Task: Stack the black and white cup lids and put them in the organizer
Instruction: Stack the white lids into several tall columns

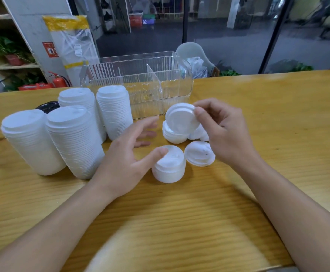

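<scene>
One lid [182,119] is pinched by right hand [225,132]; left hand [125,154] open (thumb on short stack [169,164]), which could be toppled

text: "02" | on: blue crate [148,21] | location: background floor

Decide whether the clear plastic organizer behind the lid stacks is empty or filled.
Empty: through the clear plastic organizer only its ribbed walls and divider show, no lids.
</scene>
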The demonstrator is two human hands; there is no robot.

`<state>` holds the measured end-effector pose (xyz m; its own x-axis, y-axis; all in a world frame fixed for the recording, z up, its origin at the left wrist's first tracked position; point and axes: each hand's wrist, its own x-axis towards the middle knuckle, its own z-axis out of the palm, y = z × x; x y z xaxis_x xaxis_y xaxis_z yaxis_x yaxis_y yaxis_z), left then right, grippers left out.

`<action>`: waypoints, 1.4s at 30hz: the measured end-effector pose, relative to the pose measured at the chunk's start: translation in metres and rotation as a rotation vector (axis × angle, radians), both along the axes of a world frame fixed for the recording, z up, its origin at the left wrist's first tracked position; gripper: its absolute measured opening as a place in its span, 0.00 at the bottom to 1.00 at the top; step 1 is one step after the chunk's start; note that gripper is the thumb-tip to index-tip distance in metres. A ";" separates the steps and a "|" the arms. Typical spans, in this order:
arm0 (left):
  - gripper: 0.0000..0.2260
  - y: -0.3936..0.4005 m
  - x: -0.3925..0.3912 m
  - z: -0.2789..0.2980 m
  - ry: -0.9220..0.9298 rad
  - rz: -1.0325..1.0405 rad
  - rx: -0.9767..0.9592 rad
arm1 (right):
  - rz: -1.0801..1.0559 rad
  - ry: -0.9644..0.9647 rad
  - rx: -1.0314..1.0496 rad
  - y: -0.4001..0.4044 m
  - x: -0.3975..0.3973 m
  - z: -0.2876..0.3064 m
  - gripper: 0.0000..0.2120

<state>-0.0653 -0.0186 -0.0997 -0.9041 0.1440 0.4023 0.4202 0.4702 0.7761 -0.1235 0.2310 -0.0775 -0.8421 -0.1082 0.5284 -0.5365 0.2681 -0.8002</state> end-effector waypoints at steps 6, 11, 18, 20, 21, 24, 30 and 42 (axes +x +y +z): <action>0.39 0.007 0.004 0.003 0.106 -0.080 -0.054 | 0.280 -0.253 -0.125 -0.007 0.008 0.006 0.12; 0.37 0.008 0.004 0.005 0.143 -0.077 -0.082 | 0.317 -0.266 -0.073 -0.012 0.017 0.009 0.15; 0.36 0.008 0.003 0.005 0.116 0.058 0.081 | 0.450 -0.335 -0.128 -0.014 0.020 0.008 0.19; 0.38 0.009 0.003 0.005 0.098 0.052 0.096 | 0.454 -0.336 -0.131 -0.014 0.018 0.007 0.16; 0.39 0.009 0.004 0.006 0.091 0.036 0.099 | 0.454 -0.339 -0.128 -0.013 0.017 0.007 0.15; 0.40 0.006 0.005 0.009 0.078 -0.041 0.089 | 0.437 -0.327 -0.101 -0.012 0.014 0.005 0.14; 0.33 0.004 0.003 0.007 0.096 -0.090 0.005 | 0.420 -0.295 -0.033 -0.010 0.010 0.001 0.16; 0.24 0.000 0.002 0.001 -0.164 -0.025 -0.068 | -0.164 0.173 0.694 0.001 -0.019 -0.037 0.16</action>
<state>-0.0634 -0.0186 -0.0990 -0.9524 0.1896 0.2387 0.3034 0.5150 0.8017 -0.1426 0.2317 -0.1146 -0.7872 -0.3458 0.5107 -0.5489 0.7703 -0.3246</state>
